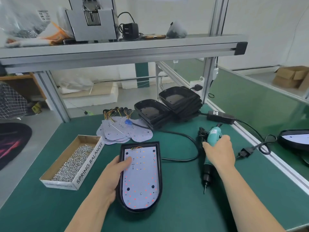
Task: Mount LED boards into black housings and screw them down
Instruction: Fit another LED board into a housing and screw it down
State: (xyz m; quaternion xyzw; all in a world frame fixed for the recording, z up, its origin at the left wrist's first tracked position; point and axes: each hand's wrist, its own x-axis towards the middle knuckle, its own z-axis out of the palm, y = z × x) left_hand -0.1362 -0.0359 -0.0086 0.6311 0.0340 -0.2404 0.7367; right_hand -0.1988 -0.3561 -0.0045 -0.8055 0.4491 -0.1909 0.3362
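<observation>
Left hand [113,174] grips housing [160,174] edge (right hand [219,151]: screwdriver [208,174])

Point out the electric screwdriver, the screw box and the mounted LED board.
electric screwdriver [208,173]: head view, black lower barrel.
screw box [89,162]: head view, lettered side wall.
LED board [141,178]: head view, white middle.

We're looking across a green-topped bench [50,206] w/ an alu shelf [117,49] running overhead. White wall [267,30] is showing far right, grey floor [20,178] & dark rug [13,139] lying left, cardboard boxes [291,76] sitting far right.
</observation>
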